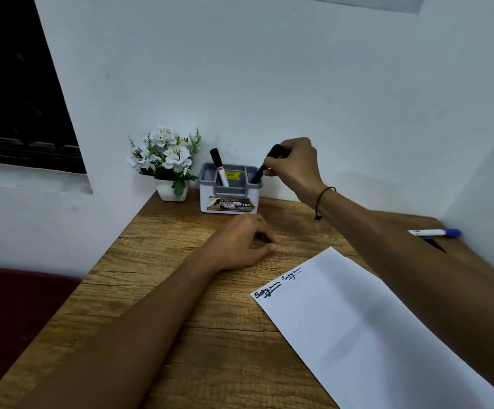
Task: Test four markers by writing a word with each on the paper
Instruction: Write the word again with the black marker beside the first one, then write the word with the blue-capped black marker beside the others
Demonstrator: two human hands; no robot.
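My right hand [295, 166] is closed around a black marker [258, 174] whose lower end stands in the right compartment of the white and grey holder [229, 199]. A white marker with a black cap [219, 168] leans in the holder's left compartment. My left hand [241, 245] rests on the wooden desk [151, 290] in front of the holder, fingers curled, nothing visible in it. The white paper [357, 329] lies at the right front with two handwritten words near its upper left corner. A blue-capped white marker [434, 232] and a dark marker [436, 245] lie at the desk's far right.
A small white pot of artificial white flowers [167, 163] stands left of the holder in the desk's back corner. White walls close in behind and on the right. A dark window [18, 84] is at the left, and a dark red surface [9, 314] lies below the desk's left edge.
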